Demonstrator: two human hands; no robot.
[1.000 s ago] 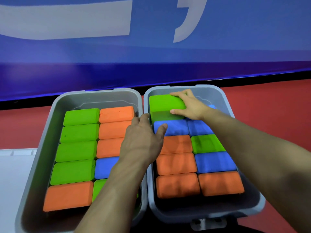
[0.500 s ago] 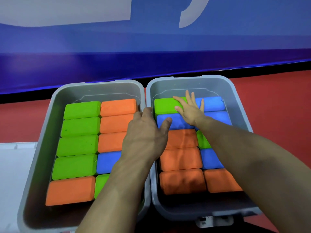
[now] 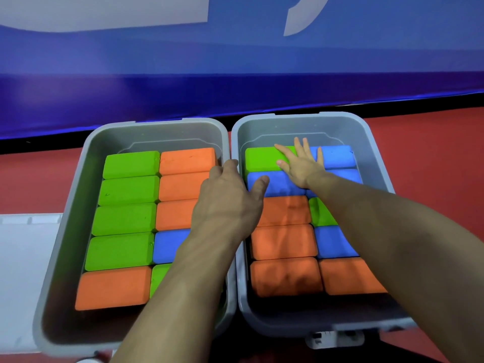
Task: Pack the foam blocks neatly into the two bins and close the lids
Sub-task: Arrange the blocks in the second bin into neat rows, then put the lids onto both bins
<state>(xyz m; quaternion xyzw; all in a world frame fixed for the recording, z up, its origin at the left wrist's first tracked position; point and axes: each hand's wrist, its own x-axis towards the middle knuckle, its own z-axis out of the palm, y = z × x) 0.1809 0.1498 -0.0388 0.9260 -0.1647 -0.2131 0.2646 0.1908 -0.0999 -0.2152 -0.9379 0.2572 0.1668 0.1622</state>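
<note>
Two grey bins stand side by side, lids off, both filled with rows of green, orange and blue foam blocks. My right hand (image 3: 301,163) lies flat with fingers spread on the far row of the right bin (image 3: 377,163), across a green block (image 3: 260,159) and a blue block (image 3: 336,156). My left hand (image 3: 230,197) rests over the two rims where the bins meet, thumb on a blue block (image 3: 277,183) in the right bin. My left forearm covers part of the left bin (image 3: 78,179).
A white lid or panel (image 3: 26,247) lies flat to the left of the left bin. A white latch piece (image 3: 335,337) shows at the right bin's near edge. Red floor (image 3: 432,158) surrounds the bins, with a blue banner wall behind.
The green block that my right hand held raised at the far left of the right bin now lies flat in its row. My right hand has flattened on top. My left hand barely moved.
</note>
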